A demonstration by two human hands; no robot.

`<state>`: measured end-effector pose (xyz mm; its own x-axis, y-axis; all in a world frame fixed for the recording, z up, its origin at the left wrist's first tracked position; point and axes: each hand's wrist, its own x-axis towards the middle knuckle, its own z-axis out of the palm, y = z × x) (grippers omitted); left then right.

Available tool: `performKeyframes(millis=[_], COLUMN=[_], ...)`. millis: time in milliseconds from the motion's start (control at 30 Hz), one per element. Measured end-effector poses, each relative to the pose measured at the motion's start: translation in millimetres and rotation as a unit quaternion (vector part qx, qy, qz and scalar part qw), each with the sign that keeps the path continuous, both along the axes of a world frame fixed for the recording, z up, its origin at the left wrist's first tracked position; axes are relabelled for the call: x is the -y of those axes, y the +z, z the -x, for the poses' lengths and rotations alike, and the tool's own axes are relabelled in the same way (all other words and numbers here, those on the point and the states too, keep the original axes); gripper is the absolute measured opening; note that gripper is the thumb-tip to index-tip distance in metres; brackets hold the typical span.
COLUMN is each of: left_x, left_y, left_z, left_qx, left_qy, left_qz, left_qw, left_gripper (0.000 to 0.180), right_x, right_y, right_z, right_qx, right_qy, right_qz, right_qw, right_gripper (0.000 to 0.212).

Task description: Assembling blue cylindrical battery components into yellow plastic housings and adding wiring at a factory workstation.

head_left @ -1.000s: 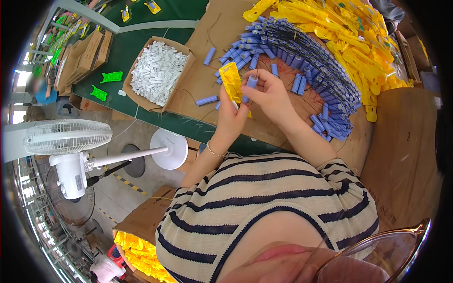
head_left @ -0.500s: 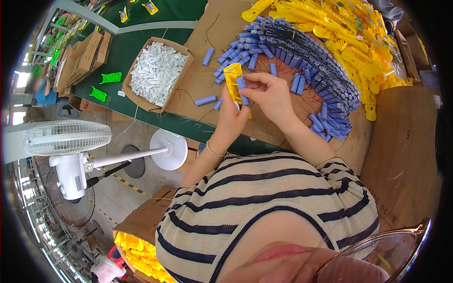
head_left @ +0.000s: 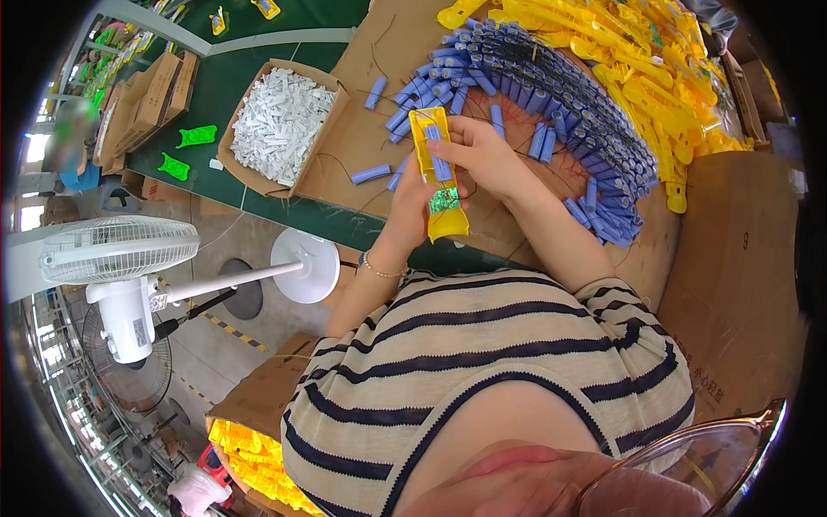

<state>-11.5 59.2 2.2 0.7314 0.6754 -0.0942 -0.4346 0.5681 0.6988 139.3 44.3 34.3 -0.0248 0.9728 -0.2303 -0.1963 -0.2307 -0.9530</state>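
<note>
Holding a yellow case (head_left: 448, 225), the left hand (head_left: 412, 202) is closed around its left side, in front of the striped shirt (head_left: 487, 340). The case is open at the top, and its long shape runs away from the person. A blue battery (head_left: 442, 171) lies long-ways in it, and a small green board (head_left: 444, 200) sits in it too, nearer the person. The right hand (head_left: 482, 155) is bent in narrow at the far end, with its thumb on the battery; I cannot tell if it is gripping the battery or just pushing on it. Past the hands, a big curved pile of blue batteries (head_left: 560, 108) with thin wires rests on a brown cardboard sheet (head_left: 345, 142). A heap of yellow parts (head_left: 655, 77) is just behind that pile, off to the right. To the left is a cardboard box (head_left: 316, 164) full of little white pieces (head_left: 282, 125). Two bright green parts (head_left: 197, 135) lie on the dark green table (head_left: 310, 215) beside the box. A white fan (head_left: 121, 250) stands below, near the table.
</note>
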Motion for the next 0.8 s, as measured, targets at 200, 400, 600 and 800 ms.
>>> performKeyframes(millis=[200, 400, 600, 800], left_x=[-0.8, -12.3, -9.4, 2.4], left_y=[6.6, -10.3, -17.5, -14.8], left_z=[-1.8, 5.4, 5.8, 36.3], left_qx=[-0.131, -0.137, -0.145, -0.13], left_qy=[0.024, -0.006, 0.003, 0.102], left_qz=[-0.08, -0.103, -0.126, -0.035], left_qw=[0.988, 0.985, 0.981, 0.986], left_gripper=[0.04, 0.037, 0.038, 0.032], right_x=[-1.1, -1.7, -2.1, -52.7], right_y=[-5.1, -3.8, -11.0, 6.0], right_z=[6.5, 11.4, 11.9, 4.1], right_qx=[-0.034, 0.014, -0.051, 0.269], right_qy=[-0.022, -0.021, -0.054, -0.191], right_qz=[0.005, 0.02, -0.012, -0.228], right_qw=[0.999, 0.999, 0.997, 0.916], right_gripper=[0.031, 0.027, 0.031, 0.023])
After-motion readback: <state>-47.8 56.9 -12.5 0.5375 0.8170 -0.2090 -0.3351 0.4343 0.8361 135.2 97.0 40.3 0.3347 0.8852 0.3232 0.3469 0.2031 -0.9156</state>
